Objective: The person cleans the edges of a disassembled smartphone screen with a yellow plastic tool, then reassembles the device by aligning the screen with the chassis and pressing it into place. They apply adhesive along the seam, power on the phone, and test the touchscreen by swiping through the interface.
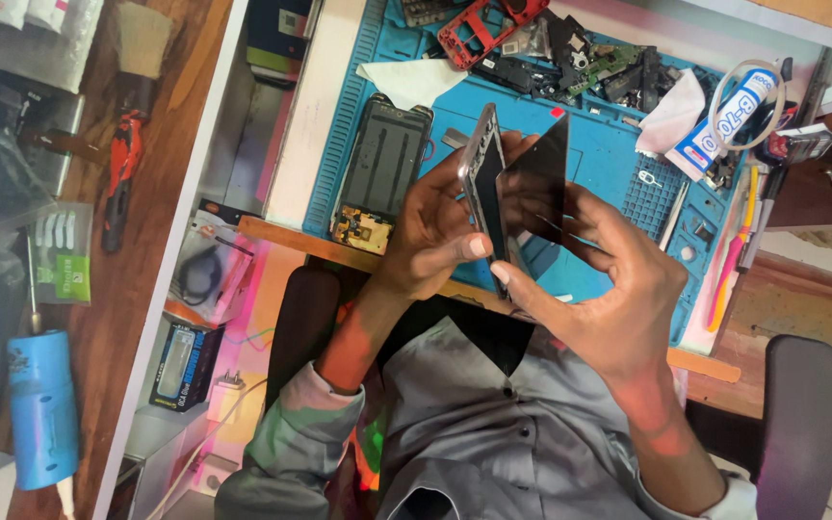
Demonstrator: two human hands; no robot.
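Observation:
My left hand (435, 226) grips a silver phone frame (481, 169) on edge, thumb pressed on its lower part. My right hand (609, 289) holds a black glass screen panel (536, 183), partly lifted away from that frame so the two form a narrow V. Both hands are raised over a blue repair mat (599, 154). An opened phone body (382, 164) with exposed board lies on the mat just left of my left hand.
Red phone housing (479, 29), dark loose parts (589, 63) and a white cloth (411, 77) lie at the mat's far side. A glue tube (729, 120), pink tool (732, 260) and tweezers sit right. A blue cylinder (40, 404) and red-handled tool (122, 169) lie left.

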